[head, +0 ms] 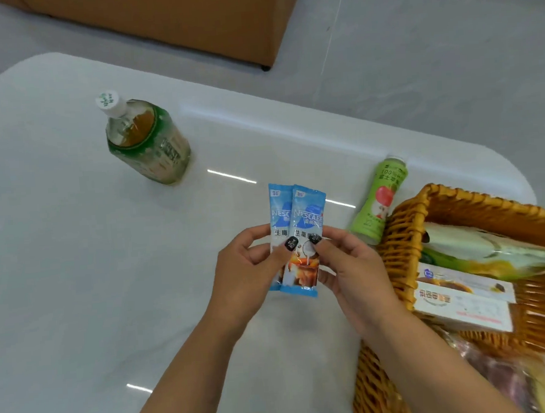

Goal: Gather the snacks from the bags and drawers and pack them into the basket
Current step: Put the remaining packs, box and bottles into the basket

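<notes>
Your left hand (pixel 246 268) and right hand (pixel 348 265) together pinch two coffee sachets (pixel 298 236) above the table (pixel 78 282), just left of the basket (pixel 404 239). Judged step: squaring them for packing; next, carry them rightward over the rim. Outside: two bottles, tea (pixel 146 140) and apple juice (pixel 379 199).

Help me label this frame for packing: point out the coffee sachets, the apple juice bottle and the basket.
coffee sachets (pixel 307 217): head view, on the front sachet's blue upper part.
apple juice bottle (pixel 381 199): head view, on its green label by the apple picture.
basket (pixel 403 230): head view, on its woven left wall.
</notes>
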### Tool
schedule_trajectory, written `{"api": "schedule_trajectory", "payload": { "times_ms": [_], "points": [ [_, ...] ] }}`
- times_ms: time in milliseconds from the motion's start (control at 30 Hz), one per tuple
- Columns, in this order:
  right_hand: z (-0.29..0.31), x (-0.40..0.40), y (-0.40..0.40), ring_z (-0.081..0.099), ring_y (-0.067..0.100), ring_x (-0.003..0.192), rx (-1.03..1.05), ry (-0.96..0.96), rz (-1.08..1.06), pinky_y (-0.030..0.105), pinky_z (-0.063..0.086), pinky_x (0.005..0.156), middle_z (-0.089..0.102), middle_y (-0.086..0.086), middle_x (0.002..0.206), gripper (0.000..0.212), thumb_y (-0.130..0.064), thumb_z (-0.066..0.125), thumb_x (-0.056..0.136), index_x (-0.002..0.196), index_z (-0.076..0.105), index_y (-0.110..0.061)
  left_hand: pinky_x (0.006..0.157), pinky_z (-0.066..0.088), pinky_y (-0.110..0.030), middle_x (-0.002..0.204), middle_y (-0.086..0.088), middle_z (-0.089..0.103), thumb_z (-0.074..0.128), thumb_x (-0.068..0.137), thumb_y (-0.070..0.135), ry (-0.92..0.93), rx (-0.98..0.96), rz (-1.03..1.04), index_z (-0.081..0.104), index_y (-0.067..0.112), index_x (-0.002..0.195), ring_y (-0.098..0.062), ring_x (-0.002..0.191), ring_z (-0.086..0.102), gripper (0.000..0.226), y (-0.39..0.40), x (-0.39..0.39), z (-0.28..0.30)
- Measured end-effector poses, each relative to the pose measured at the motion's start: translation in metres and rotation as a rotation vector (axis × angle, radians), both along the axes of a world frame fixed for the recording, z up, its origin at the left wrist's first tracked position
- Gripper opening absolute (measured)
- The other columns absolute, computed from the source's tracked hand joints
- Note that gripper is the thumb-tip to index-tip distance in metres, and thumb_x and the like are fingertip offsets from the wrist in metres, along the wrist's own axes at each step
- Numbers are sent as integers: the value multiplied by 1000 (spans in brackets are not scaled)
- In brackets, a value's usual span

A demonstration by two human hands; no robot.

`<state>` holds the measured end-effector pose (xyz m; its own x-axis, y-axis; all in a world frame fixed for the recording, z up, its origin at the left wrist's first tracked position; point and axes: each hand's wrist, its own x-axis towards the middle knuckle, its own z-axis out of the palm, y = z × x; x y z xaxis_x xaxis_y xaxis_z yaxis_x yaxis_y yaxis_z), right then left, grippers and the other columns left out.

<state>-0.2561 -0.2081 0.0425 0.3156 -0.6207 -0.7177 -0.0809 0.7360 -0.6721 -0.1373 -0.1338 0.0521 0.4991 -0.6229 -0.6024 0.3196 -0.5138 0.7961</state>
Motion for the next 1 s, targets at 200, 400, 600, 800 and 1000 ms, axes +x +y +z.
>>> {"api": "schedule_trajectory", "payload": {
  "times_ms": [200,400,600,800,1000],
  "points": [
    [26,-53,-14,71,19,84,-14,-68,-108,36,57,73,75,6,98,20,-5,56,92,105,66,-16,55,55,-18,81,15,75,71,85,10,-23,-47,-95,58,29,100,-5,76,73,27,-25,-47,34],
    [45,-106,-32,73,21,86,20,-142,-215,35,61,69,74,10,102,23,-9,55,91,111,66,-11,59,58,-20,93,17,71,73,83,12,-102,-87,-204,58,28,94,-4,77,72,25,-51,-96,48],
    [53,-160,-40,72,16,87,-43,-95,-167,31,58,68,75,3,102,22,-14,56,91,108,70,-17,64,57,-18,87,15,75,74,81,7,-74,-118,-329,65,27,97,-4,83,72,27,-72,-140,49],
    [60,-222,-44,73,20,88,36,5,-84,32,58,73,75,5,99,21,-10,56,92,109,68,-13,72,59,-25,91,16,75,70,86,5,-48,-80,-516,66,30,102,-5,86,71,30,-74,-190,46],
    [68,-269,-64,73,17,84,-44,233,27,38,58,76,76,-3,93,18,-11,62,91,105,69,-20,71,52,-14,93,23,73,68,88,11,-86,-82,-682,65,39,101,4,92,67,31,-91,-225,41]
  ]
}}
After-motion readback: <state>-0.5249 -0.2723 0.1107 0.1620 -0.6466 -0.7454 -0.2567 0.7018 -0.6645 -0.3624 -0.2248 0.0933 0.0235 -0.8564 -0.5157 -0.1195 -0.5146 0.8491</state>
